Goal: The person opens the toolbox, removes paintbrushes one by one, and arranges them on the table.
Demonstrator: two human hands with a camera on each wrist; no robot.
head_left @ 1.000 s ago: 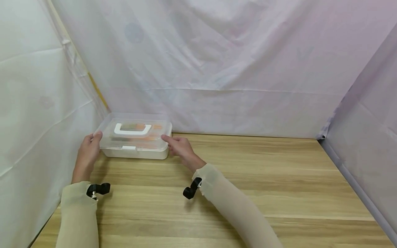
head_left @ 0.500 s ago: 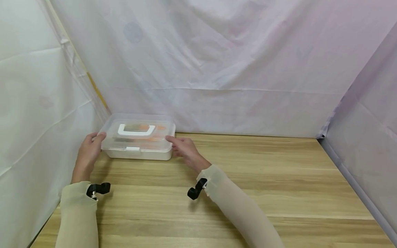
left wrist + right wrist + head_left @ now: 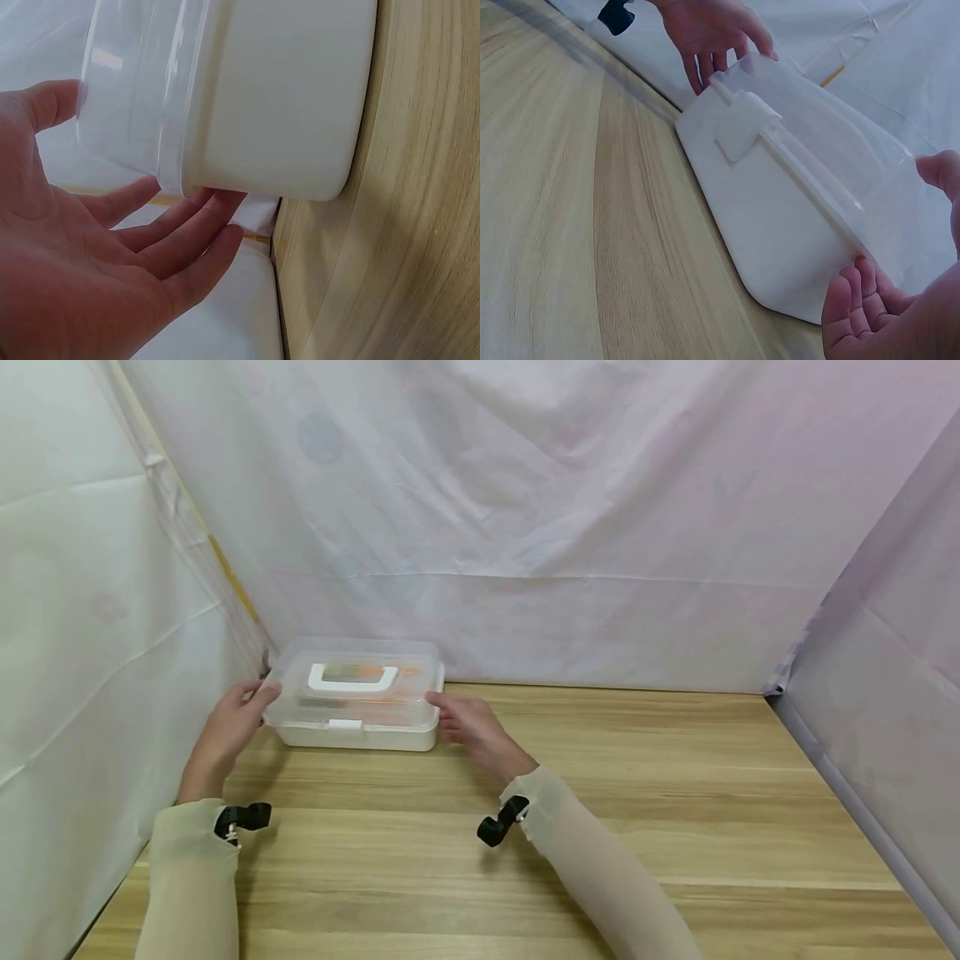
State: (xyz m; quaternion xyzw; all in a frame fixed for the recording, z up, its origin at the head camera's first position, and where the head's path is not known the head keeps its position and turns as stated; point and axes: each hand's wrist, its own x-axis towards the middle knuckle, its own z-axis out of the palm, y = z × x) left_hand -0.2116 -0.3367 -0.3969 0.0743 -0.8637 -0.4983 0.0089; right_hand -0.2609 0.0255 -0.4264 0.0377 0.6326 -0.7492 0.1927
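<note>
A white plastic storage box point(image 3: 360, 738) with a clear lid point(image 3: 296, 681) and a white carrying handle point(image 3: 352, 686) sits closed on the wooden table. Orange and dark contents show blurrily through the lid, and a white latch point(image 3: 742, 124) is on the front. My left hand point(image 3: 228, 731) holds the box's left end, thumb on the lid's edge and fingers against the side, as the left wrist view shows. At the other end my right hand point(image 3: 476, 731) grips the corner, its thumb on the lid and its fingers bent at the side wall.
The wooden table point(image 3: 675, 793) extends in front and to the right of the box. A pale curtain point(image 3: 525, 627) hangs close behind it, and another sheet point(image 3: 97, 677) borders the left side. Each wrist carries a black camera mount point(image 3: 501, 822).
The box has slid to the right along the back of the table, with both hands moving along with it. The lid has stayed closed.
</note>
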